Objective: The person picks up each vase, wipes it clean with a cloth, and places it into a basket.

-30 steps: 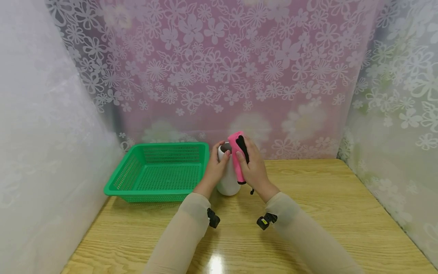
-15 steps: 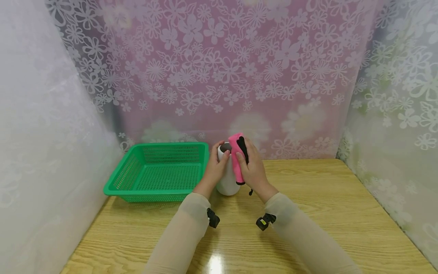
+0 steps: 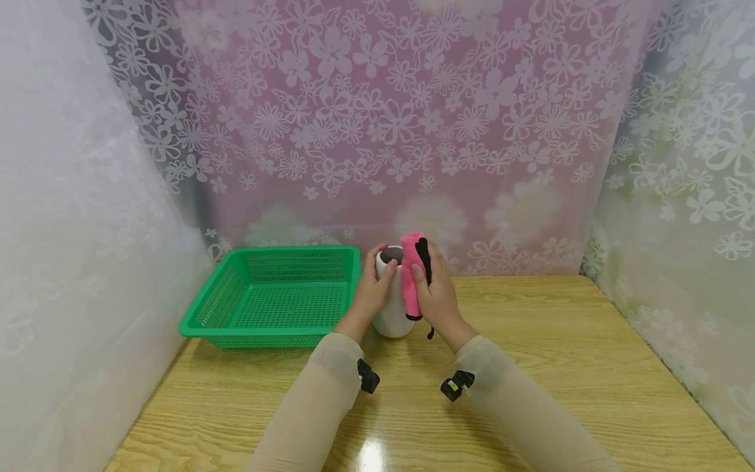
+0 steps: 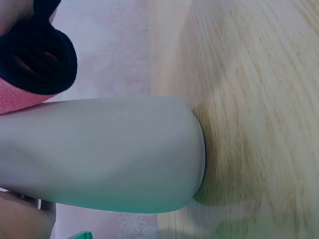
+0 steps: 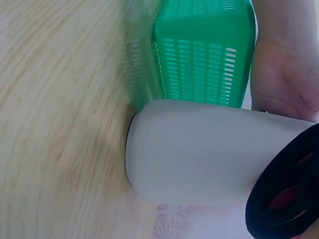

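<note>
A tall white vase-like container (image 3: 394, 322) with a dark opening stands upright on the table in the head view. My left hand (image 3: 370, 290) grips it near the rim, thumb at the front. Beside its right side, my right hand (image 3: 438, 295) holds a rolled pink cloth (image 3: 411, 283) with black trim and a dangling black cord. In the left wrist view, the roll's black end (image 4: 42, 59) is close to the container's wall (image 4: 109, 154); whether they touch I cannot tell. The right wrist view shows the container's base (image 5: 159, 149) on the wood. The left fingers' far side is hidden.
A green perforated basket (image 3: 271, 341) stands just left of the container. The wooden table (image 3: 531, 341) reaches the flowered curtain (image 3: 377, 131) behind, with pale sheets (image 3: 690, 196) at both sides.
My right hand has shifted the pink cloth slightly right and down, and the roll stands more upright. More of the container's opening shows. The left hand and container stay in place.
</note>
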### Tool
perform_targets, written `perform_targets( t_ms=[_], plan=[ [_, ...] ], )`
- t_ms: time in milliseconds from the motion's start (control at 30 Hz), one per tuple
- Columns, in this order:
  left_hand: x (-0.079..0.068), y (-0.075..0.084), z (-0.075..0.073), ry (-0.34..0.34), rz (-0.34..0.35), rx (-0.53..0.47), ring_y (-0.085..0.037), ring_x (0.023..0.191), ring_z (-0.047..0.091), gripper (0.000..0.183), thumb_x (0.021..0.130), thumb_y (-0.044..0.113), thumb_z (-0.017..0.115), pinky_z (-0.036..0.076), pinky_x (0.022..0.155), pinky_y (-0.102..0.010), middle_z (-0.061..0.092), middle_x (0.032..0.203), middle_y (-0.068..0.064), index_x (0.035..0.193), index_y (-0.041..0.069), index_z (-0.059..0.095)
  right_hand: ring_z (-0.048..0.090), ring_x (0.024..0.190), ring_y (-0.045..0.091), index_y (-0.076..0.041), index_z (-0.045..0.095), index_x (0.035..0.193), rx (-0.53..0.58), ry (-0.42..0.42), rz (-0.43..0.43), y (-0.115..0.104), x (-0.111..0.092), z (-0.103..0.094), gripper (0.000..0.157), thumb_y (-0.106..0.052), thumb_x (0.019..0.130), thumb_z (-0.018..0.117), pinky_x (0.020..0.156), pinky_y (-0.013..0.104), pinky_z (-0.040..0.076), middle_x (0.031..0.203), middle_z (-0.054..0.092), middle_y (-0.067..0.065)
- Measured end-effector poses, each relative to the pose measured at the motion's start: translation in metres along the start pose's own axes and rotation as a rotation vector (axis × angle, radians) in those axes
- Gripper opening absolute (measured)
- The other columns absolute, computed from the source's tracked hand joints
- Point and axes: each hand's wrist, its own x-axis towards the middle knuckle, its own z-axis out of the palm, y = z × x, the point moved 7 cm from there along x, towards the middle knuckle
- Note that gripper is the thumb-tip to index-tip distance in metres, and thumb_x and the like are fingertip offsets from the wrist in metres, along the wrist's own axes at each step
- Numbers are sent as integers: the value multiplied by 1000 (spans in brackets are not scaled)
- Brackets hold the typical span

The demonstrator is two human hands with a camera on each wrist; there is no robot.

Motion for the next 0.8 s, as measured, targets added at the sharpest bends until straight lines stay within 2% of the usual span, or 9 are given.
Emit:
perform_targets(
  t_ms=[200,267,367,500,800],
  plan=[
    [-13,30,-4,-24,4,14,-39,123,53,54,106,21,51,46,101,-55,46,141,-24,153,4,30,52,120,30,-18,21,161,17,3,50,4,-3,0,58,-27,108,44,100,54,43,151,40,12],
    [-13,31,-4,-20,4,16,-40,122,53,54,106,20,50,46,100,-56,47,140,-24,153,4,30,53,118,31,-18,21,161,21,2,74,6,-5,0,58,-29,108,43,99,53,44,148,42,13],
    [-9,19,-2,-4,6,10,-40,123,53,54,106,21,51,45,100,-58,47,140,-23,154,7,30,54,116,31,-20,21,160,26,0,103,9,-6,0,57,-30,108,43,98,53,46,144,44,15],
    [1,-4,1,14,5,10,-39,122,53,56,106,27,52,45,99,-59,46,141,-20,155,14,29,55,118,31,-23,20,161,42,-10,121,11,-8,1,57,-31,109,42,99,53,46,145,44,15],
    [2,-9,1,17,4,33,-32,121,54,58,104,41,52,47,99,-55,49,139,-13,154,19,31,55,118,33,-20,24,160,115,-4,213,18,-11,1,56,-34,108,41,100,53,44,142,46,17]
  ],
)
